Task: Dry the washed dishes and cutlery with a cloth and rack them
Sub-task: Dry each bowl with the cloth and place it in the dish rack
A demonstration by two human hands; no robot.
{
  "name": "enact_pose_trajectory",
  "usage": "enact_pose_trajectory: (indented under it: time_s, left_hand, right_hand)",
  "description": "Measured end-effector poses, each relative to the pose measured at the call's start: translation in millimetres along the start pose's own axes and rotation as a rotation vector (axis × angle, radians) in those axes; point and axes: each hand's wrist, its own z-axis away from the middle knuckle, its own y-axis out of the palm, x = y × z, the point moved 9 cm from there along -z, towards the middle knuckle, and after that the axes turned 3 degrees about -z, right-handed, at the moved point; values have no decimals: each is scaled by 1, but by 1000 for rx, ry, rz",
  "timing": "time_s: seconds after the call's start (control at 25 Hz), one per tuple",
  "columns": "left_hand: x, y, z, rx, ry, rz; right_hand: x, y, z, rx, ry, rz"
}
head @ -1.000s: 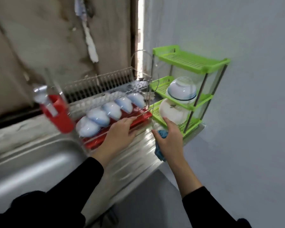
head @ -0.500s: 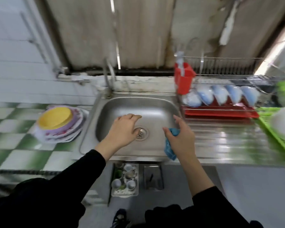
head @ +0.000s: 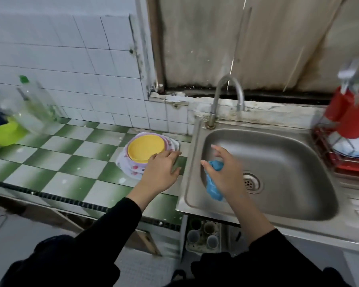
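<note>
stacked plates (head: pixel 145 151) on counter (head: pixel 56 162), left of sink (head: pixel 278 154).

free: green-and-white checked tile counter (head: pixel 56 162), lower left; stainless sink basin (head: pixel 288 154), centre right | obstacles: yellow-topped plate stack (head: pixel 145 148), mid-frame; curved metal tap (head: pixel 214 104) above basin; red dish rack (head: pixel 344 165), right edge

Holds open left hand (head: pixel 160 172) at rim of round yellow plastic plate (head: pixel 143 147) topping stack (head: pixel 125 161) on green-checked tile counter (head: pixel 71 160); grips crumpled blue cloth (head: pixel 212 188) in right hand (head: pixel 226 177) over stainless steel sink (head: pixel 288 162).
</note>
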Motion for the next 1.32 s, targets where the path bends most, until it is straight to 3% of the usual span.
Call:
enact_pose_trajectory:
  time_s: [0.28,0.64,0.84,1.08,1.32]
  left_hand:
    - [99,27,-34,139,-91,45]
    - [156,87,-63,394,-165,77]
    - [161,91,-66,298,-156,102]
    - [172,82,-65,123,-310,379]
    - [175,71,-68,50,-374,451]
  right_hand:
    - [26,85,-48,58,46,4]
    - [19,163,-94,202,69,79]
    - [-6,203,-109,384,105,137]
    - [-24,223,-121,539,-37,240]
    - [-22,230,-135,608,-179,365]
